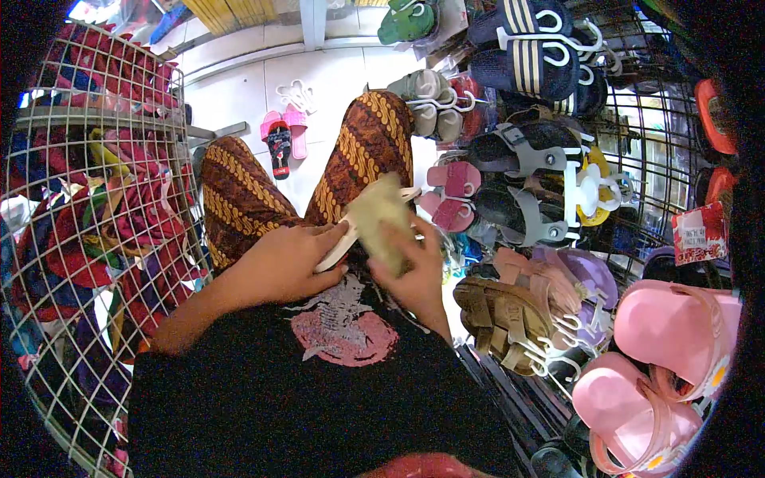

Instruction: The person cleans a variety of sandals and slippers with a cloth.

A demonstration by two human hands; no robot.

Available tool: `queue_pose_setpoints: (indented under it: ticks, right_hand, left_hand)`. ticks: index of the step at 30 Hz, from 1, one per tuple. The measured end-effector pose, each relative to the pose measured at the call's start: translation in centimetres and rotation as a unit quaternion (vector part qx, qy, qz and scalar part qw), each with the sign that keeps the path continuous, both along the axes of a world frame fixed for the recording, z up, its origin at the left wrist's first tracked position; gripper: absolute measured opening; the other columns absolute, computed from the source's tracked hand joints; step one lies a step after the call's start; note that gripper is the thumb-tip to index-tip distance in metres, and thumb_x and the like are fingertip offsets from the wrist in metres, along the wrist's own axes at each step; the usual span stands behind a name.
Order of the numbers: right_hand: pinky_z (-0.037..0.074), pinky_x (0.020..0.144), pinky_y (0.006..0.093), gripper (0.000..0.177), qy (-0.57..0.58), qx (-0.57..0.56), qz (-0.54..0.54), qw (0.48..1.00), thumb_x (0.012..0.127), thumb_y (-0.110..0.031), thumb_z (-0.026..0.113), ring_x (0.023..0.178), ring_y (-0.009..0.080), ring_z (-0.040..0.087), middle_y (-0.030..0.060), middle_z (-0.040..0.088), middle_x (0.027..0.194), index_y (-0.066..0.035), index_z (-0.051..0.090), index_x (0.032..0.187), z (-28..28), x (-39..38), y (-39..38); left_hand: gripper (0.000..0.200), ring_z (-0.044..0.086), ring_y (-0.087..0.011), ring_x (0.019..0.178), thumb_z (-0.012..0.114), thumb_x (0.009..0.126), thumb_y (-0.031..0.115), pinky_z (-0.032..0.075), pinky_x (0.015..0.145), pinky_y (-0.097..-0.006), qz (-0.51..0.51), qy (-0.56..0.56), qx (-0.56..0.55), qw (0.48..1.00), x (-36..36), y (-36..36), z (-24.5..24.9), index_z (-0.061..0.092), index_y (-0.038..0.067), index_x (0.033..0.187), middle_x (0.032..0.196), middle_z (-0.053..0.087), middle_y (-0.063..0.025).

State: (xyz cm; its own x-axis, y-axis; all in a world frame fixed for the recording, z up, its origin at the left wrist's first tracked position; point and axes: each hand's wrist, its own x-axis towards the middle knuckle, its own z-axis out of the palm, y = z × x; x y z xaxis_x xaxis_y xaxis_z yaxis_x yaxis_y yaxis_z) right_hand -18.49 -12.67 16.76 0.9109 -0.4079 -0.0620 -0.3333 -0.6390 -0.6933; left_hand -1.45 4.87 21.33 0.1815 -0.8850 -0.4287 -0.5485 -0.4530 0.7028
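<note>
Over the lap, my left hand (293, 261) is closed on a slim white sandal (339, 247), its fingers along the sandal's near end. My right hand (414, 269) grips a blurred olive-beige cloth (381, 219), which lies against the sandal and covers its middle. The sandal's far end (409, 193) shows beyond the cloth. Part of the right fingers is smeared by motion. Below the hands is a black shirt with a pink and grey print.
A wire basket (103, 199) of colourful items stands at the left. Pink and black sandals (279, 147) lie on the white tiled floor (239, 92). Sandals on white hangers line the right rack (637, 127), with pink clogs (665, 327) at the lower right.
</note>
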Motion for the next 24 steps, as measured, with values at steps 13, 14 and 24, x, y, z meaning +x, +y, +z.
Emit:
queue_pose_setpoints:
  ticks: [13, 14, 24]
  right_hand:
    - [0.047, 0.097, 0.0422, 0.053, 0.012, -0.043, -0.062, 0.997, 0.069, -0.021, 0.081, 0.113, 0.0351, 0.055, 0.0161, 0.055, 0.124, -0.018, 0.07, 0.121, -0.7, 0.1, -1.3]
    - [0.047, 0.096, 0.0423, 0.053, 0.014, -0.052, -0.011, 0.999, 0.07, -0.021, 0.081, 0.113, 0.0351, 0.055, 0.0161, 0.054, 0.124, -0.018, 0.07, 0.121, 0.0, 0.2, -0.6]
    - [0.038, 0.107, 0.0456, 0.053, 0.036, -0.049, 0.031, 0.998, 0.074, -0.029, 0.079, 0.123, 0.0376, 0.047, 0.0187, 0.045, 0.135, -0.018, 0.068, 0.124, 1.0, 1.2, 0.3]
  left_hand:
    - [0.066, 0.066, -0.0396, 0.095, 0.066, 0.083, 0.035, 0.055, 0.081, -0.0462, -0.008, -0.017, -0.063, 0.998, -0.5, 0.4, -2.0, 0.05, -0.003, 0.134, 0.121, 0.061, -0.0219]
    - [0.067, 0.066, -0.0395, 0.095, 0.066, 0.083, 0.035, 0.055, 0.082, -0.0461, -0.012, -0.017, -0.054, 0.998, -0.5, 0.3, -1.9, 0.049, -0.003, 0.134, 0.121, 0.061, -0.0221]
    - [0.067, 0.066, -0.0393, 0.094, 0.066, 0.083, 0.035, 0.055, 0.082, -0.0458, -0.013, -0.015, -0.059, 0.998, -0.5, 0.7, -2.1, 0.048, -0.003, 0.136, 0.122, 0.061, -0.0233]
